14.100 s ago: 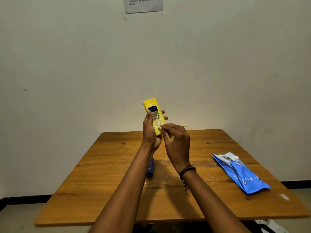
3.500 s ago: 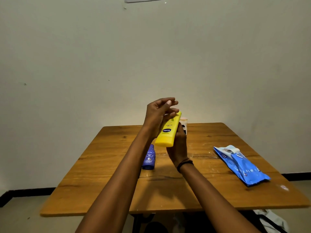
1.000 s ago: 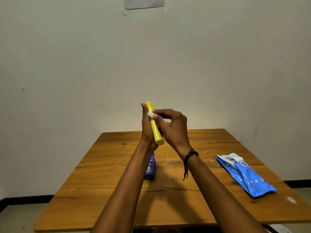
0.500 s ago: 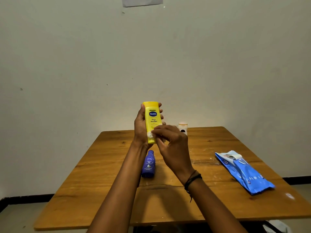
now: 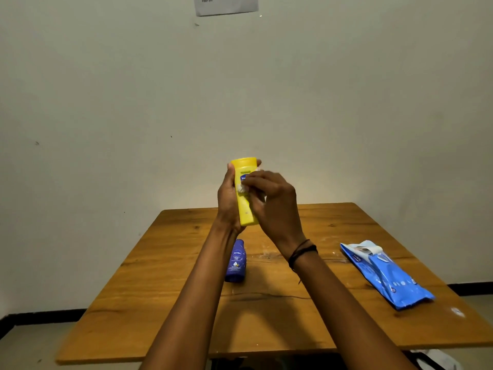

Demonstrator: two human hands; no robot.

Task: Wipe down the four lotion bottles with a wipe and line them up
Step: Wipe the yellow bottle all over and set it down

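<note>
Mid-wipe on the flat yellow plastic lotion bottle (image 5: 245, 194), held upright above the wooden bench (image 5: 266, 311).

Left hand (image 5: 226, 201) grip wraps its narrow edges; right hand (image 5: 272, 201) pinches a small white wipe (image 5: 241, 187) vs the label. Prob light, slick when damp, so grab the sides.

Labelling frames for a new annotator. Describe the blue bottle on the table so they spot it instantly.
Start at the wooden table against the pale wall. Near its middle, just under the raised left hand, a small dark blue bottle stands upright on the wood. Unlike the larger yellow bottle held in the air, or the flat light blue wipes pack lying toward the right edge, it is small, upright and untouched.
</note>
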